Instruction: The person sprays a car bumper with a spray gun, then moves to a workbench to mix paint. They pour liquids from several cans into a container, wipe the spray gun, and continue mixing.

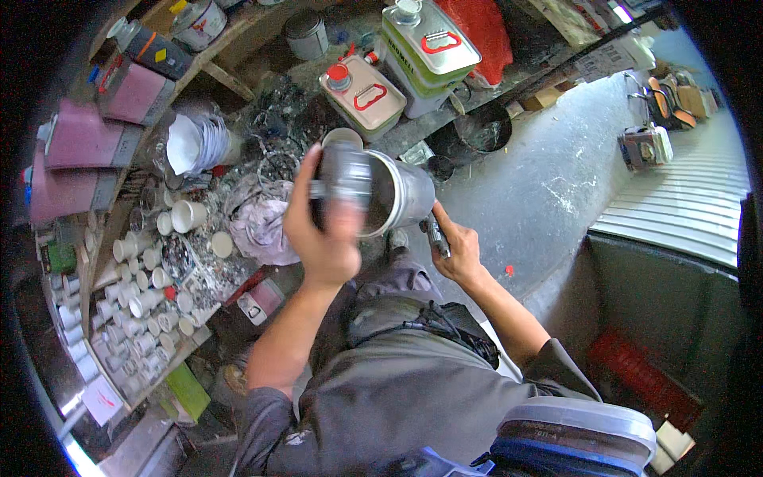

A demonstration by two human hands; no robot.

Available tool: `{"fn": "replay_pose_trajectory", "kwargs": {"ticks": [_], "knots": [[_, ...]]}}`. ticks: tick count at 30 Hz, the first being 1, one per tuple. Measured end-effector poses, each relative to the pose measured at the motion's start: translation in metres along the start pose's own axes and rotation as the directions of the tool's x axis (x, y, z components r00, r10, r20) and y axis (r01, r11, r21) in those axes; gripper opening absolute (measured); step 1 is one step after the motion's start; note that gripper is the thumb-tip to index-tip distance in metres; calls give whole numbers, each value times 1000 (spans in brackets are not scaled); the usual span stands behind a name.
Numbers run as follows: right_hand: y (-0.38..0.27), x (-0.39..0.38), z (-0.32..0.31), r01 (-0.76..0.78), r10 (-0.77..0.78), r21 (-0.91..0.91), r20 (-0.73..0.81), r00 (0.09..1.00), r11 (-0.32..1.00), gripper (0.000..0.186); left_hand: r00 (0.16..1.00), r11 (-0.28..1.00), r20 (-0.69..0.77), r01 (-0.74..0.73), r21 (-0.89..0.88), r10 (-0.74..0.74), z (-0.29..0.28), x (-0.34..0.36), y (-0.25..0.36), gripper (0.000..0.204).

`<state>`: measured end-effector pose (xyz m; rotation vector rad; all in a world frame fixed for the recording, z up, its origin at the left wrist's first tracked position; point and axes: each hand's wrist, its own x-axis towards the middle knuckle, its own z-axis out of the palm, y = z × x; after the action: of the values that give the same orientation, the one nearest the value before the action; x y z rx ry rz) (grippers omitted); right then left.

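White-rimmed grey cup (416, 195), one o'clock of centre, mouth facing nine: right hand (462, 253) is clamping metal handle (436, 238) beside it, left hand (326, 253) is clasping blurred dark cap-like piece (348, 176), apparently fitting or removing it, next move probably calling for steady alignment.

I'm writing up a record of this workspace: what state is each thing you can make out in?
Left hand: closed around a dark round object, blurred
Right hand: gripping a metal handle
Grey container: tipped sideways, mouth open
Rag: crumpled
Red-capped tin: upright, cap on
Small cups: crowded together
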<state>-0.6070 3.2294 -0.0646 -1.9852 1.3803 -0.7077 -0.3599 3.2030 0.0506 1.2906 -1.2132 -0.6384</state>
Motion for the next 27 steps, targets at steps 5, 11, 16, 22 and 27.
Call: {"fn": "replay_pose_trajectory", "kwargs": {"ticks": [5,11,16,22,27], "knots": [[52,-16,-16,-43,42,57,19,999,997,68,915,348,33,187,-919,-403,-32,-19,4,77],[123,-39,-68,-314,318,-59,75,945,947,57,862,268,25,185,-946,-507,-126,-48,-55,70],[175,-30,-92,-411,522,-498,100,847,763,55,561,439,-226,281,-853,-797,-160,-59,-170,52],[184,12,-87,-289,641,-787,170,748,546,52,442,522,-313,505,-687,-840,-181,-49,-282,49],[161,47,-80,-161,657,-865,227,719,475,29,639,660,-576,720,214,-511,-198,-40,-297,63]]}}
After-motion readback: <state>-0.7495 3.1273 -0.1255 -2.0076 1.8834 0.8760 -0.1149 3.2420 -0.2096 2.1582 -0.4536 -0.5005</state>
